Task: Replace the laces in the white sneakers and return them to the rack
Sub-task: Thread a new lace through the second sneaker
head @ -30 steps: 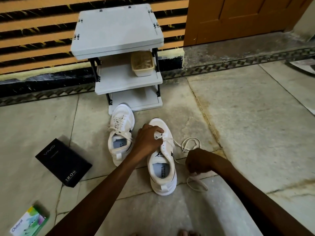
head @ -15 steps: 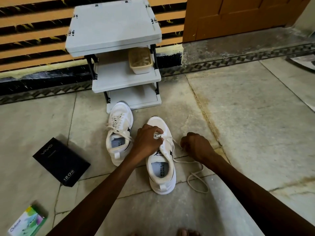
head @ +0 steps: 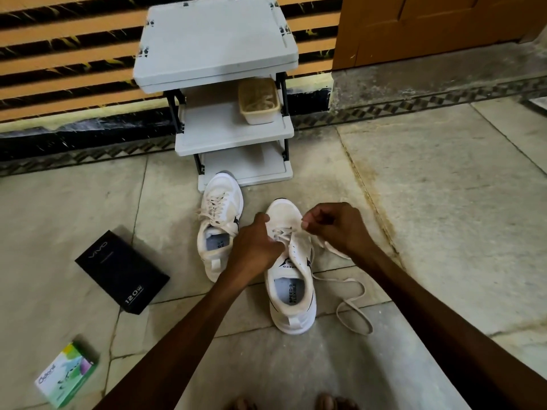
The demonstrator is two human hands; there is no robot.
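Sneaker (head: 291, 291): long axis runs away from us, toe toward rack (head: 233, 137) | left hand (head: 256, 247): fingers grip sneaker beside eyelets (head: 284, 233) | right hand (head: 334, 227): fingers pinch lace (head: 352, 303), just right of eyelets.

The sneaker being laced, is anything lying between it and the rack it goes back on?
Partly. The other sneaker lies with its toe at the left front of the rack. The floor straight ahead is bare. A basket sits on the middle shelf's right.
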